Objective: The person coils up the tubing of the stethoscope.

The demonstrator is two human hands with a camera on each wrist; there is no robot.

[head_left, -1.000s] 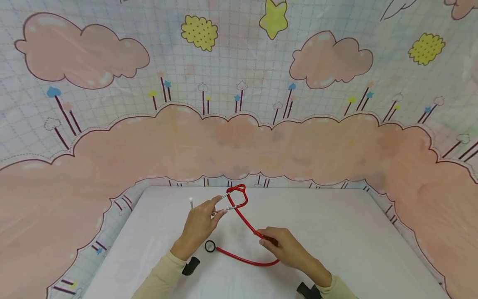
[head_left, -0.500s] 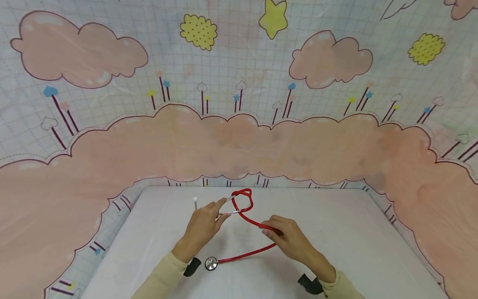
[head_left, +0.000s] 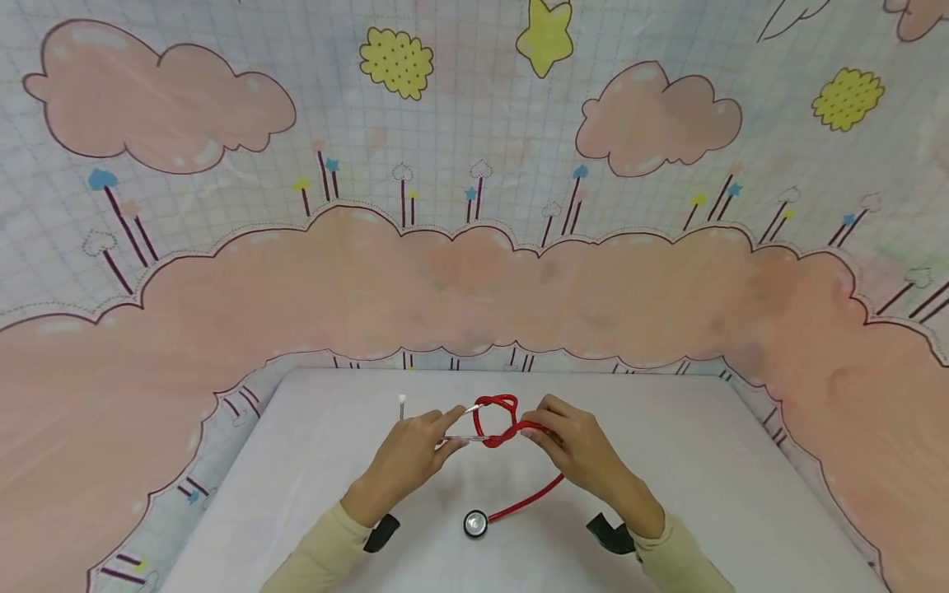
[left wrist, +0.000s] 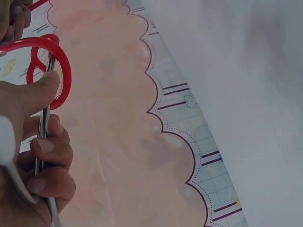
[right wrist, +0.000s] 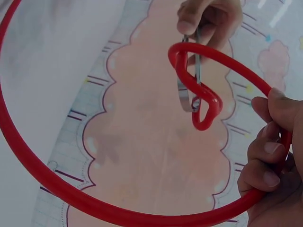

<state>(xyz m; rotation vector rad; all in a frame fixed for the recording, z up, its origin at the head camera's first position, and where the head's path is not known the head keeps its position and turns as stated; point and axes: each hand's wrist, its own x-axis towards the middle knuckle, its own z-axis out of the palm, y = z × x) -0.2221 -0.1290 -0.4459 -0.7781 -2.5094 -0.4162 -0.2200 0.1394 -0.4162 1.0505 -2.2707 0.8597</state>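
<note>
A stethoscope with red tubing (head_left: 535, 497) is held between both hands above the white table. My left hand (head_left: 415, 453) grips its metal ear tubes (left wrist: 43, 124), one white eartip (head_left: 403, 399) sticking up behind the fingers. Around the ends of the metal tubes the red tubing makes a loop (right wrist: 204, 90). My right hand (head_left: 574, 436) pinches the tubing just right of that loop, fingers curled round it in the right wrist view. From there the tube drops in a curve to the round chest piece (head_left: 476, 524), which hangs low over the table between the forearms.
The white tabletop (head_left: 726, 461) spreads around both hands. Behind it hangs a patterned cloth (head_left: 534, 296) with clouds and stars. A black strap piece (head_left: 381, 534) shows at the left wrist, and another black piece (head_left: 610, 534) at the right wrist.
The left hand has shifted slightly right with the ear tubes. My right hand has risen, bringing the tubing up to the loop. The chest piece has swung right and turned its metal face into view.
</note>
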